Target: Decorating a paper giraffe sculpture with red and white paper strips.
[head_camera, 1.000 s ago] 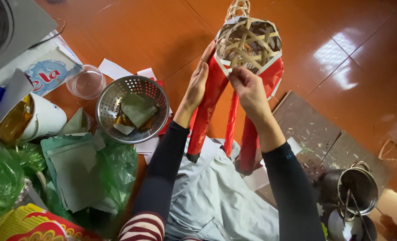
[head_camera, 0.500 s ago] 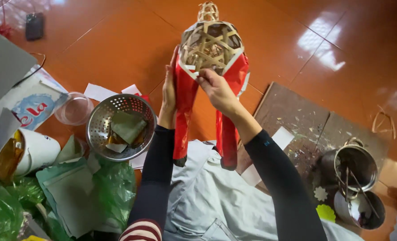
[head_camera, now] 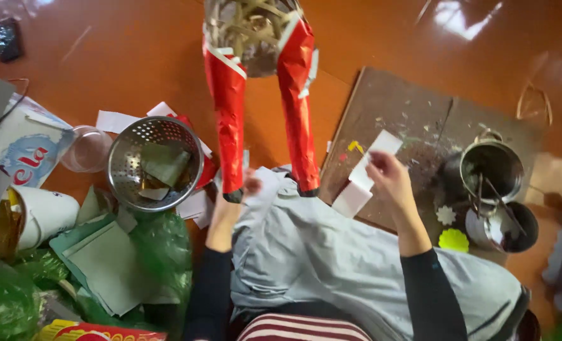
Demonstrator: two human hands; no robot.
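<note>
A woven bamboo frame point(head_camera: 255, 31) covered in part with red paper stands at the top centre, and two long red paper legs hang down from it. My left hand point(head_camera: 229, 205) grips the lower end of the left red leg point(head_camera: 230, 126). The right red leg point(head_camera: 300, 120) hangs free. My right hand point(head_camera: 389, 177) is off the frame and pinches a white paper strip point(head_camera: 362, 183) that lies over a brown cardboard sheet point(head_camera: 394, 107). My lap is covered by a grey cloth point(head_camera: 331, 252).
A metal colander point(head_camera: 129, 183) with green paper scraps sits at the left, next to a clear plastic cup point(head_camera: 88, 149) and a white cup point(head_camera: 37, 221). Green plastic bags point(head_camera: 161, 246) and paper sheets lie lower left. A metal pot point(head_camera: 490, 167) with tools and flower cutouts point(head_camera: 453, 240) sit at the right.
My right hand let go of the bamboo frame and moved down and right to the white paper strip. My left hand slid down to the end of the red leg.
</note>
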